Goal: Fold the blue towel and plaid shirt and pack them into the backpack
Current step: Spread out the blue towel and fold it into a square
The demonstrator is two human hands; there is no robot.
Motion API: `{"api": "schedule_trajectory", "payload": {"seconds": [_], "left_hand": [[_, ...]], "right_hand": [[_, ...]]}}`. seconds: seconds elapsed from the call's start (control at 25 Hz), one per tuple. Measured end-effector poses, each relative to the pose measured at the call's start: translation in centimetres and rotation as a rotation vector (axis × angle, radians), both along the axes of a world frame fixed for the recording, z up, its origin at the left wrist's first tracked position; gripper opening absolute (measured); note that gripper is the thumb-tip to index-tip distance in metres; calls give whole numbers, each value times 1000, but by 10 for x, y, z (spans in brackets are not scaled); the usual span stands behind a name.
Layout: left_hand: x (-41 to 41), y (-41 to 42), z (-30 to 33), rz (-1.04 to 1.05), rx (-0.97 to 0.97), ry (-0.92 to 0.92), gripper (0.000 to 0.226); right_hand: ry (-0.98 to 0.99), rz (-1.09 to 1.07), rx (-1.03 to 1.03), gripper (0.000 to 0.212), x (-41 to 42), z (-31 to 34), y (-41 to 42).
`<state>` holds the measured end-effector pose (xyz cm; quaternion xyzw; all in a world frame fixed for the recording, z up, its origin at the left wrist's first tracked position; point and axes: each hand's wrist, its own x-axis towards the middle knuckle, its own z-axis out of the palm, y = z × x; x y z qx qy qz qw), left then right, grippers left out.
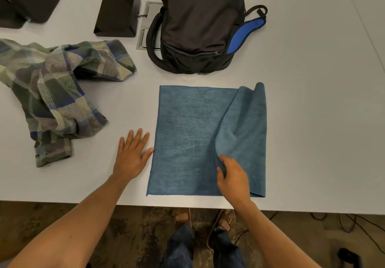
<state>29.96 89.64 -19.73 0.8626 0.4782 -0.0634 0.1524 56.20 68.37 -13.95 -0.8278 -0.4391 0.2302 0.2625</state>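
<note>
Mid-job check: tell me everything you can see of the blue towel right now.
The blue towel is a plain terry-looking cloth lying flat on the white table, just in front of the backpack. Its right-hand part is lifted and partly turned over toward the middle. The right hand pinches that raised edge near the table's front. The left hand lies flat on the table, thumb at the towel's left edge.

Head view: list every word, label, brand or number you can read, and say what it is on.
None can be read.
Backpack: no logo or tag shows.
Black box: plain faces.
Blue towel and plaid shirt: no label shows.
</note>
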Motion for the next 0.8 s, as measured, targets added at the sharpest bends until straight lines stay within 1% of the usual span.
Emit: {"api": "schedule_trajectory", "payload": {"seconds": [0.04,0.12,0.2,0.28,0.36,0.48,0.64,0.8], "left_hand": [[3,3,0,3,7,-6,74],[8,8,0,8,29,-22,73],[10,10,-2,6,60,-39,70],[9,10,-5,12,81,-56,66],[10,9,-7,20,92,-73,64],[10,8,-7,23,99,-91,64],[9,9,-8,23,95,-93,63],[8,10,-7,21,91,-89,61]], "right_hand": [[-10,10,-40,36,5,2,-1],[-7,22,-107,48,14,5,-2],[8,-27,-84,55,20,7,6],[2,-95,-32,51,27,8,25],[-25,-156,-11,41,36,9,51],[-61,-228,-60,30,57,7,93],[-115,-255,-237,36,84,0,132],[-167,-252,-336,45,97,-10,144]]}}
